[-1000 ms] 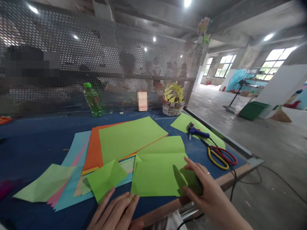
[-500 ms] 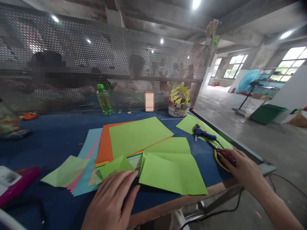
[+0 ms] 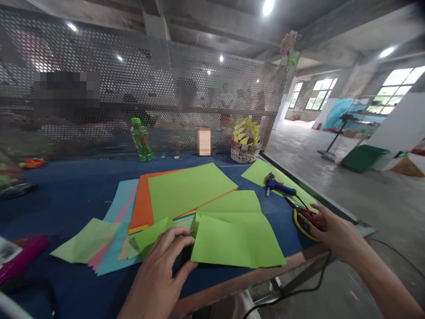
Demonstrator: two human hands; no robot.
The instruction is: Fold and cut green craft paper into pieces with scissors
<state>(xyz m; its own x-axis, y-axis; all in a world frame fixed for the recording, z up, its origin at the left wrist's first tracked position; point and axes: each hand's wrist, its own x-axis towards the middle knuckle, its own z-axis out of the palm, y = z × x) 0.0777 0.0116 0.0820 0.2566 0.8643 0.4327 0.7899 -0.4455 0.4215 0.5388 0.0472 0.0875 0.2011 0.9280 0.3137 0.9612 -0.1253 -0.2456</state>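
Observation:
My left hand (image 3: 162,266) is at the left edge of a folded light green sheet (image 3: 222,239). Its fingers and thumb are apart, the tips beside or touching that edge. Under and behind the fingers lies a smaller green piece (image 3: 156,237). My right hand (image 3: 332,230) is over the red and yellow handles of a pair of scissors (image 3: 303,221) lying on the table. The fingers there are spread and the index finger is raised; the lower fingertips are partly hidden. A blue glue gun (image 3: 280,185) rests just beyond the scissors on another green sheet (image 3: 255,170).
Stacked coloured sheets, with an orange one (image 3: 141,206) and a blue one (image 3: 117,208), lie left of centre. At the back stand a green bottle (image 3: 141,141) and a woven basket (image 3: 245,153) before a perforated screen (image 3: 166,106). A magenta object (image 3: 28,254) is at left.
My left hand has shifted right toward the folded sheet's edge, its fingers now more parted. My right hand has loosened over the scissors, with the index finger lifted. The view has turned slightly.

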